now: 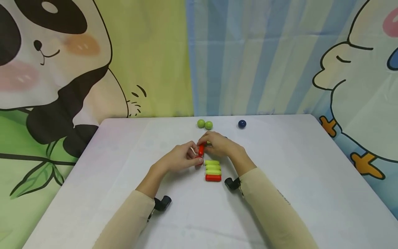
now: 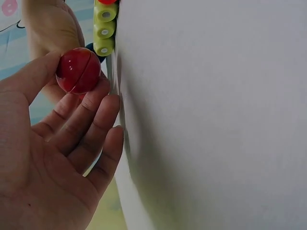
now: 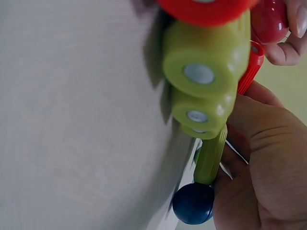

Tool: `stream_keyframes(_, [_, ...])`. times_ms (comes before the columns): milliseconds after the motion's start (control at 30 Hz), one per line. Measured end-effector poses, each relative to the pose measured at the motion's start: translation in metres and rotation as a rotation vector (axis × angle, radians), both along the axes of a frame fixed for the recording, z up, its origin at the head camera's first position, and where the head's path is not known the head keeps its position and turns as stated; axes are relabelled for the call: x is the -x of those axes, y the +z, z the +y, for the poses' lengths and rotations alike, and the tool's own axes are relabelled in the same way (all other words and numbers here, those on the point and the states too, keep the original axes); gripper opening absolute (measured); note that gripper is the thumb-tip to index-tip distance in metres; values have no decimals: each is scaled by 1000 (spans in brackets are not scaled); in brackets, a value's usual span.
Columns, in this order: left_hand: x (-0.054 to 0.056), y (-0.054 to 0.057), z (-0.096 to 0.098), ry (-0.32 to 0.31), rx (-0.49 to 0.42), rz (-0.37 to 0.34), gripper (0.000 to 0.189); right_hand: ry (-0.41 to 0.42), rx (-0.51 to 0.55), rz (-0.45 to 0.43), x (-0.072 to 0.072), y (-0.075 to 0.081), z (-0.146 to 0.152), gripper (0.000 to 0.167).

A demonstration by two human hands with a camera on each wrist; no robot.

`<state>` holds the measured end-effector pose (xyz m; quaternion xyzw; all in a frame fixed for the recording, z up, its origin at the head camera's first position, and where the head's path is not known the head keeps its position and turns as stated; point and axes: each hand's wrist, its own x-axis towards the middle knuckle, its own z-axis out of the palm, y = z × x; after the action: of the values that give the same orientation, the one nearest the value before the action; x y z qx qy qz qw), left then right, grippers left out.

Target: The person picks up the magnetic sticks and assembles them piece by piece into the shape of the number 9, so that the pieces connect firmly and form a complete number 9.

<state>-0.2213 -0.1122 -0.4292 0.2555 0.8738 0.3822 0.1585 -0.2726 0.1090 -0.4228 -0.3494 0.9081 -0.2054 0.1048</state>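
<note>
In the left wrist view, my left hand [image 2: 62, 139] pinches a glossy red ball [image 2: 78, 71] between thumb and fingertips, the other fingers loosely bent. A red magnetic rod [image 1: 201, 149] meets this ball, and my right hand [image 1: 217, 144] grips the rod's far part. Beside the right hand's fingers, in the right wrist view, a yellow-green rod [image 3: 211, 155] has a dark blue ball [image 3: 193, 203] at its end. The right hand mostly hides that rod and ball in the head view; whether its fingers touch them I cannot tell.
Several yellow-green rods [image 1: 212, 167] lie in a stack-like row with a red rod [image 1: 213, 178] nearest me, just right of the left hand. Two green balls [image 1: 205, 124] and a blue ball [image 1: 242, 124] sit near the back edge of the white table [image 1: 280, 155].
</note>
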Motion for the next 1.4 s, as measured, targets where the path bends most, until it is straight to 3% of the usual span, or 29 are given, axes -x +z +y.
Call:
stream_keyframes(400, [1, -8, 4, 30, -2, 35, 28, -20, 20, -25, -4, 0, 0, 27])
stream_keyframes(533, [2, -9, 5, 27, 3, 40, 31, -40, 2, -20, -5, 2, 2, 35])
stream_keyframes(867, [2, -14, 5, 39, 11, 29, 31, -262, -1, 54, -14, 5, 40, 47])
stream_keyframes(933, [2, -15, 5, 39, 14, 31, 31, -298, -7, 22, -14, 0, 47, 49])
stream_keyframes(1100, [-4, -18, -11, 87, 28, 22, 28, -283, 28, -94, -6, -13, 43, 48])
stream_keyframes(1267, [-9, -16, -29, 161, 26, 13, 25, -301, 136, -209, 6, -16, 29, 47])
stream_keyframes(1400, [-9, -15, -43, 171, 22, 11, 28, -317, 216, -283, 12, -19, 19, 43])
